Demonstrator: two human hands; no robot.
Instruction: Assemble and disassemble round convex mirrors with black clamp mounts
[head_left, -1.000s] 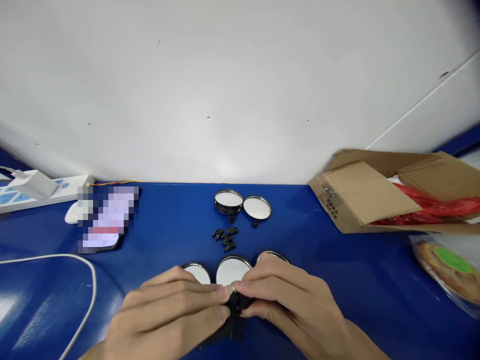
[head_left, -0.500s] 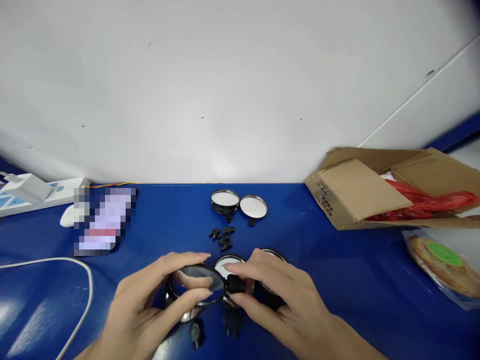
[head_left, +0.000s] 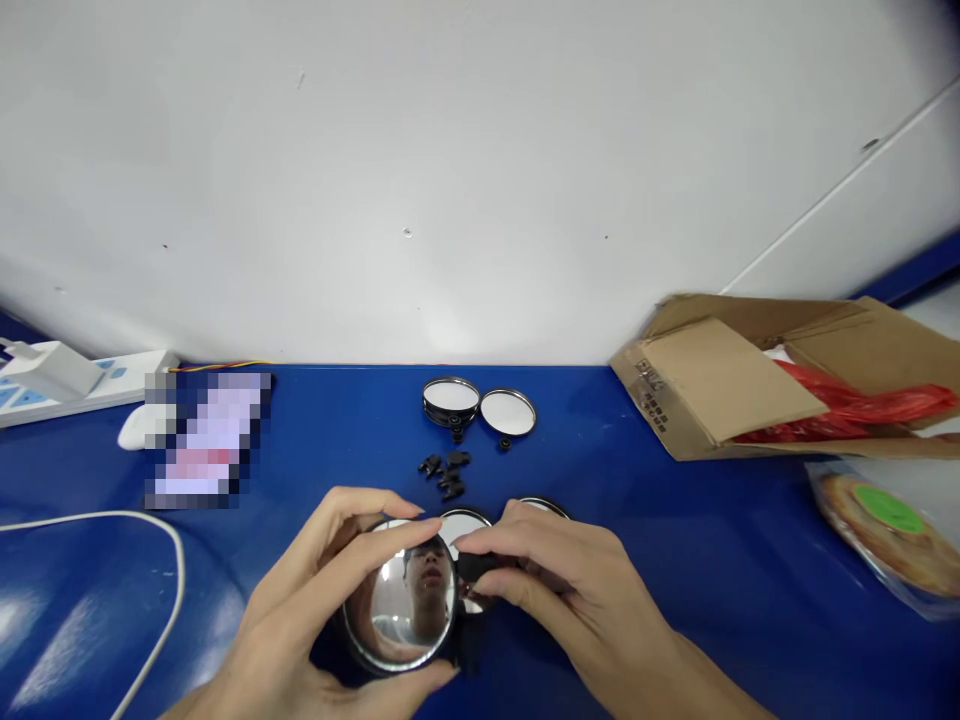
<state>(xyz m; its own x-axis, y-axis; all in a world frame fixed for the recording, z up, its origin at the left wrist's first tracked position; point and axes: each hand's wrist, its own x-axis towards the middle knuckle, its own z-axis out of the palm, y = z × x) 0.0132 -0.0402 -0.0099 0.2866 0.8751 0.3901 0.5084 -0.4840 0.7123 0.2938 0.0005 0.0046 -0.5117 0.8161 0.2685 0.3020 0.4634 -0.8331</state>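
The round mirror (head_left: 390,610) has just been turned in the left hand (head_left: 300,600): its shiny side is now raised toward the person's eyes. This probably means that the rim and the joint at its 3 o'clock are the present concern of the work. The left hand is spread wide around the mirror, with fingers over the upper rim near 12 o'clock and the thumb at the lower rim near 5 o'clock. The right hand (head_left: 577,570), at 3 o'clock of the mirror, makes a narrow pinch on a small black piece (head_left: 474,567). This piece is right beside the rim; whether it is already fixed there, one cannot tell.

Half a second ago the disc was flatter and looked dark, and a loose black part lay on the table below it; now that part does not show clearly, perhaps it is covered. The black clips (head_left: 448,475) between 12 and 1 o'clock, the mirror stack (head_left: 451,396) behind them, and the single mirror (head_left: 508,412) at 1 o'clock lie as before.
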